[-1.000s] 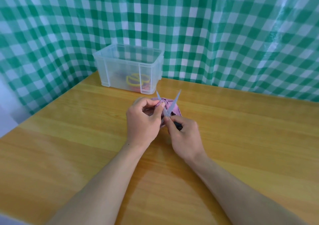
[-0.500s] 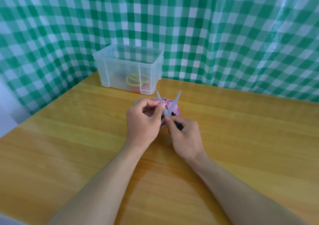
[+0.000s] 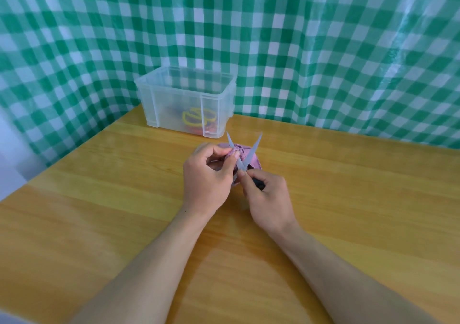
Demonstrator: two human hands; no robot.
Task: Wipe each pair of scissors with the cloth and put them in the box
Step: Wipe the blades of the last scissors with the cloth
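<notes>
The box (image 3: pixel 174 111) sits at the back left of the counter (image 3: pixel 99 199), with yellow handles (image 3: pixel 191 118) showing inside. My left hand (image 3: pixel 206 174) pinches the cloth (image 3: pixel 254 162) around one blade of the open scissors (image 3: pixel 254 147). My right hand (image 3: pixel 268 199) grips their dark handles.

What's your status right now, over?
Left hand pinches pink cloth around a blade. Right hand grips the open scissors. Nothing blocks the box.

Bare forearms; a dark speck, perhaps a mole, by the left hand (image 3: pixel 206 182)
</notes>
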